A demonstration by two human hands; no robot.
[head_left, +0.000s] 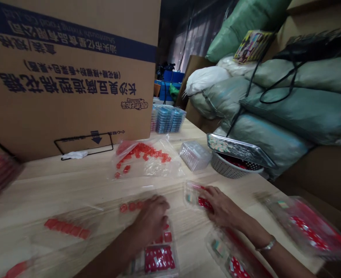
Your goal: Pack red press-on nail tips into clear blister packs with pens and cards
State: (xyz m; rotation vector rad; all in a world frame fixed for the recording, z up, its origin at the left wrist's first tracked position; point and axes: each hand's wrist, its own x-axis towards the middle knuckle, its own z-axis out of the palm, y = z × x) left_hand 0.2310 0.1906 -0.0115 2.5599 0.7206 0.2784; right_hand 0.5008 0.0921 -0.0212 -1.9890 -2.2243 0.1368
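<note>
- Left hand point(152, 218) stretched forward, palm down over the pale wooden counter point(72, 185), fingers curled loosely onto the far end of a clear plastic tray of red square pieces point(159, 256); firm grip or mere touch cannot be told.
- Tray running lengthwise away from the body, mostly nearer than the fingers.
- Right hand point(221, 208) palm down, fingers pressed on a small clear packet with red contents point(194, 196), lying just past the fingertips, long axis roughly left to right.
</note>
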